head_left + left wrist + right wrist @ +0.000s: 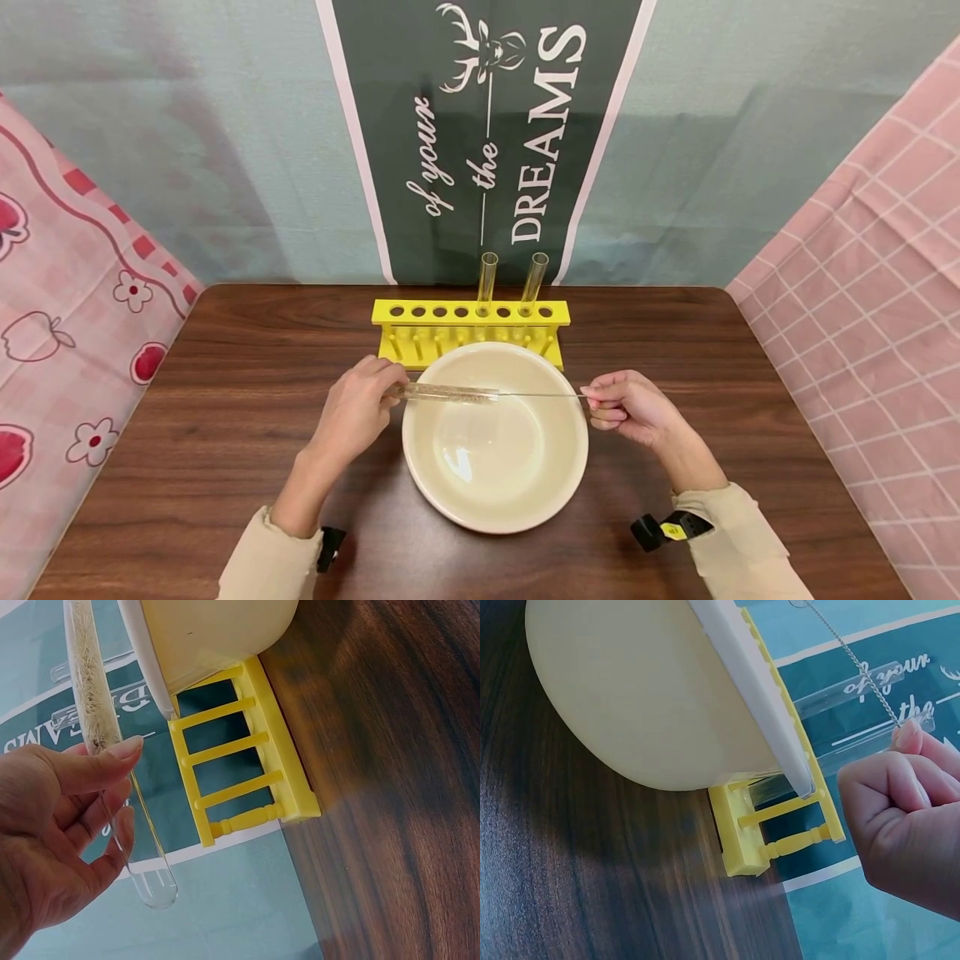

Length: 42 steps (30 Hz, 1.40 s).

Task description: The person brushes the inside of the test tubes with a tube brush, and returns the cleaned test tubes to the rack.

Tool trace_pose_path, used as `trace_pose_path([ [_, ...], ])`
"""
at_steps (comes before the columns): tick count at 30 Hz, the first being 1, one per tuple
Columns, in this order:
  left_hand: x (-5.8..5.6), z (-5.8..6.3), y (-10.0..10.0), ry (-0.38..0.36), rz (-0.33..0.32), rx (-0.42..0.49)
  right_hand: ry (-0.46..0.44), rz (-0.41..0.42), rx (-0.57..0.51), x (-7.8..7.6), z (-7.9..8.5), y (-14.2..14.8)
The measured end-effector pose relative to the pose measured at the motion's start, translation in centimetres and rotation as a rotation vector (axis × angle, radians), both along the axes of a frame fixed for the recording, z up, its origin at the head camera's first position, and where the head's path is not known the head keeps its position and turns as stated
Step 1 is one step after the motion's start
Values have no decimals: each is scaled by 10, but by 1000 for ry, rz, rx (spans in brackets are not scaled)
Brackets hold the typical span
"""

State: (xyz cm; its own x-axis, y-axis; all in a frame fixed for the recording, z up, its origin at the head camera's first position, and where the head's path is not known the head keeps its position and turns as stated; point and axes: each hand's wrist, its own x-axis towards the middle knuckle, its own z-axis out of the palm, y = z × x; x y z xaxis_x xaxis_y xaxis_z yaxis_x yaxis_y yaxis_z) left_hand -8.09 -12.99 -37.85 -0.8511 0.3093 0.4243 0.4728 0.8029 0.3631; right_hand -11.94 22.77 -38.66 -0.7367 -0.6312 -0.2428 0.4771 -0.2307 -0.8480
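My left hand (365,404) grips a clear glass test tube (155,881) near its rounded closed end, holding it level above the cream basin (491,518). Inside the tube sit the pale bristles of a test tube brush (91,682). From the tube's mouth the brush's thin twisted wire (855,662) runs right, to where my right hand (630,407) pinches its end between thumb and fingers. The basin stands below and between both hands; its inner floor shows a bright reflection.
Behind the basin stands a yellow test tube rack (471,312), partly hidden by its rim. Two clear test tubes, a left one (487,279) and a right one (534,282), stand upright in it. The brown wooden table (247,400) meets a curtain with a printed banner (457,250) at the back.
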Motion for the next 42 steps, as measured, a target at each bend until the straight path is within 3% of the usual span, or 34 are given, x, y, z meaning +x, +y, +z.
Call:
trace_pose_path([
  [16, 0, -2, -6, 8, 18, 9, 6, 6, -22, 0, -2, 7],
  [26, 1, -1, -14, -51, 68, -15, 19, -2, -24, 0, -4, 17],
  [42, 2, -6, -32, -5, 130, -39, 58, 0, 35, -1, -12, 37],
])
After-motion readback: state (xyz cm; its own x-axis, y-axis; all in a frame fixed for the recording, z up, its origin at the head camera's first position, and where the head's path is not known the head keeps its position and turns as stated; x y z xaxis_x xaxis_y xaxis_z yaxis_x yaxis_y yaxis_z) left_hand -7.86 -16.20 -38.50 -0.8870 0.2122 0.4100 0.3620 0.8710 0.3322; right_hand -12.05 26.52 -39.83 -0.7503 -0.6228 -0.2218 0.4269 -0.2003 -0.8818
